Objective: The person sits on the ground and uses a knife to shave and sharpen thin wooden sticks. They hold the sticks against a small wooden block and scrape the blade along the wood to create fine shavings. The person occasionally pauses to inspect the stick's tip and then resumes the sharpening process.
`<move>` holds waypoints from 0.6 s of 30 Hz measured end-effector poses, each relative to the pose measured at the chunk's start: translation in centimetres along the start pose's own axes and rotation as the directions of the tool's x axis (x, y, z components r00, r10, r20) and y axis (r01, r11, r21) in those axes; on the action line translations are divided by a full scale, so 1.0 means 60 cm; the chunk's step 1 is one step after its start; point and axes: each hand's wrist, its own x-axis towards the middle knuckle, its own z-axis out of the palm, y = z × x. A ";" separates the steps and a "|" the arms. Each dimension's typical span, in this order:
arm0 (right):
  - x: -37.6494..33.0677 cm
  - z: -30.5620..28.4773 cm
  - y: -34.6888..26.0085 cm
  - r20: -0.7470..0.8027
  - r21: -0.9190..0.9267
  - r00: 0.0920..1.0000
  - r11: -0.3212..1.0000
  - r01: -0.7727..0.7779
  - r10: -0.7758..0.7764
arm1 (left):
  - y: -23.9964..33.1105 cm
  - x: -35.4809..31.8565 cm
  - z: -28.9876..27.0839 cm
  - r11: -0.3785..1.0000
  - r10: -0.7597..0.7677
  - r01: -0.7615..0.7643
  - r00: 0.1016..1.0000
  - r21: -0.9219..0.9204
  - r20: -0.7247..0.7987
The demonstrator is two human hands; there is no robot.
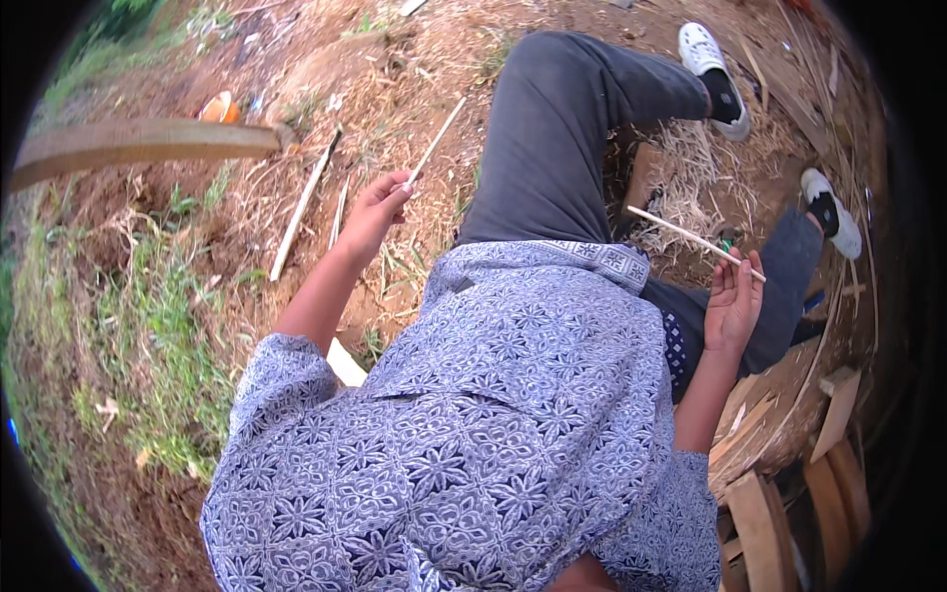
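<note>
Head view: shows a left stick [437, 141] pinched near one end by the left hand [380, 209], and a right stick [686, 236] pinched near its outer end by the right hand [733, 306]. Could tip or slip, being gripped so far from mid-length. Could knock the trousers [552, 138] between the hands if swung inward. Once dropped, could blend into pale shreds [691, 183] ahead of the right hand, or beside the wood strip [306, 202] left of the left.

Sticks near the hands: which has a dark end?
The long stick lying left of the left hand: its far end is dark. The thin stick beside it, the left-hand stick and right-hand stick look pale.
</note>
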 end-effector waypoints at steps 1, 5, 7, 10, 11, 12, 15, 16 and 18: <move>0.019 0.000 0.003 0.023 -0.029 1.000 0.999 -0.014 0.015 | -0.027 -0.015 -0.027 0.996 -0.054 0.055 0.998 0.071 -0.020; 0.103 -0.042 0.040 0.058 -0.103 0.988 0.985 -0.135 0.142 | -0.116 -0.079 -0.102 0.826 -0.153 0.168 0.985 0.538 -0.073; 0.134 -0.076 0.066 0.022 -0.140 0.987 0.978 -0.155 0.159 | -0.150 -0.099 -0.113 0.782 -0.159 0.172 0.984 0.599 -0.076; 0.154 -0.098 0.079 -0.045 -0.138 0.982 0.972 -0.190 0.186 | -0.124 -0.118 -0.098 0.652 -0.243 0.224 0.967 0.724 -0.080; 0.154 -0.093 0.082 -0.036 -0.156 0.982 0.970 -0.188 0.185 | -0.147 -0.118 -0.111 0.601 -0.218 0.190 0.973 0.777 -0.069; 0.155 -0.089 0.084 -0.028 -0.171 0.983 0.968 -0.185 0.183 | -0.149 -0.122 -0.121 0.562 -0.237 0.177 0.970 0.808 -0.048; 0.145 -0.069 0.086 -0.023 -0.189 0.986 0.968 -0.167 0.166 | -0.124 -0.108 -0.128 0.410 -0.284 0.147 0.958 0.900 -0.027; 0.142 -0.068 0.080 -0.030 -0.192 0.988 0.970 -0.152 0.149 | -0.085 -0.092 -0.118 0.331 -0.292 0.154 0.955 0.931 -0.054; 0.137 -0.071 0.076 -0.051 -0.154 0.992 0.980 -0.123 0.117 | 0.005 -0.063 -0.085 0.207 -0.107 0.051 0.994 0.977 -0.029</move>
